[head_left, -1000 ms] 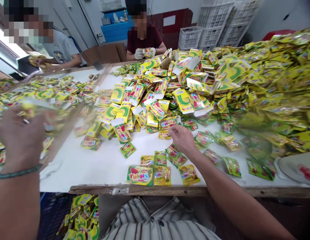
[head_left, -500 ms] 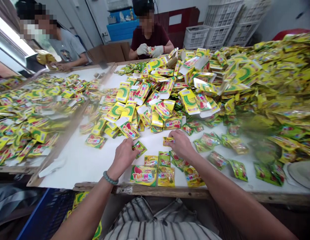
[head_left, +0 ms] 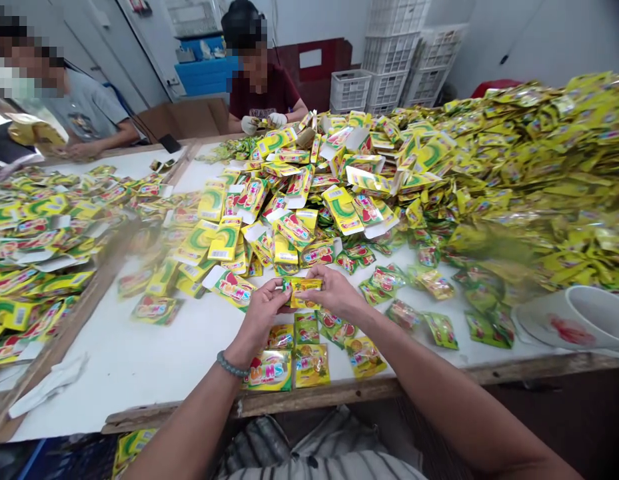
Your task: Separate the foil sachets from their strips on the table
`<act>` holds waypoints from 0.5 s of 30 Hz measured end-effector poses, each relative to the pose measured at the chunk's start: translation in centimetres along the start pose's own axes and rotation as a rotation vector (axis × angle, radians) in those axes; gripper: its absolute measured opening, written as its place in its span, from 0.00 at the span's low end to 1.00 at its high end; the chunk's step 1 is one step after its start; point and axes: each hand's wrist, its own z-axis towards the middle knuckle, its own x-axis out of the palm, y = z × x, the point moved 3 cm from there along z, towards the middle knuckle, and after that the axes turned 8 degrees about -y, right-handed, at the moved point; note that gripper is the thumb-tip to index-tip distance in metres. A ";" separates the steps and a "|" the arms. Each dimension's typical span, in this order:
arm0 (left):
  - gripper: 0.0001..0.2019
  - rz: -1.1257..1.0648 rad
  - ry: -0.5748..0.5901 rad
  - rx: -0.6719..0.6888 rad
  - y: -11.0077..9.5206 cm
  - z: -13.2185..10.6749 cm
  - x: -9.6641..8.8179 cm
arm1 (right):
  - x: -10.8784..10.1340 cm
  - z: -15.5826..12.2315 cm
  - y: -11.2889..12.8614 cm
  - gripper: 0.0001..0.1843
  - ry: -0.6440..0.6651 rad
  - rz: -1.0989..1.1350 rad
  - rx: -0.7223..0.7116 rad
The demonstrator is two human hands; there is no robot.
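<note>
My left hand [head_left: 265, 308] is closed, its fingers pinching a small green sachet that is mostly hidden. Against it lies a yellow sachet [head_left: 306, 293], pinched at its right end by my right hand [head_left: 335, 293]. Both hands are just above the white tabletop [head_left: 154, 367]. A TWINS carton [head_left: 232, 288] with a white flap lies just beyond my left hand. Below the hands, near the table edge, are a flat TWINS packet [head_left: 270, 371], a yellow sachet [head_left: 312, 365], a green sachet [head_left: 306, 328] and other sachets.
A heap of yellow cartons [head_left: 289, 227] rises ahead, with a large mound of sachets [head_left: 529, 160] to the right. A white mug-like container [head_left: 554, 320] lies tilted at right. A wooden strip [head_left: 84, 320] borders the left pile. Two people sit across the table.
My hands have come together, bringing the green sachet and the yellow sachet into contact. The view has turned right, showing more of the white container.
</note>
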 end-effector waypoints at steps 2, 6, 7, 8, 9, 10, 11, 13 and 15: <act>0.17 -0.020 0.015 0.009 -0.1 -0.4 0.2 | 0.4 -0.3 0.5 0.15 -0.016 -0.141 -0.021; 0.16 -0.011 0.001 0.031 -0.3 -0.5 0.2 | 0.9 -0.8 1.2 0.13 -0.022 -0.273 -0.019; 0.16 -0.003 0.011 0.040 -0.3 -0.4 0.2 | 1.0 -0.8 1.1 0.14 -0.026 -0.276 -0.010; 0.16 0.013 0.020 0.054 -0.2 -0.3 0.1 | 1.1 -0.9 1.1 0.14 -0.029 -0.272 -0.006; 0.16 0.042 0.023 0.075 -0.1 -0.2 0.0 | 1.2 -0.8 1.0 0.15 -0.033 -0.265 -0.011; 0.16 0.076 0.021 0.099 0.0 -0.1 -0.1 | 1.2 -0.8 0.9 0.17 -0.037 -0.256 -0.019; 0.16 0.111 0.012 0.126 0.1 0.0 -0.2 | 1.2 -0.7 0.8 0.18 -0.039 -0.250 -0.021; 0.16 0.150 -0.021 0.181 0.2 0.1 -0.5 | 1.2 -0.6 0.7 0.23 -0.044 -0.236 0.009; 0.16 0.133 -0.039 0.222 0.2 0.1 -0.5 | 1.0 -0.6 0.7 0.29 -0.042 -0.191 0.067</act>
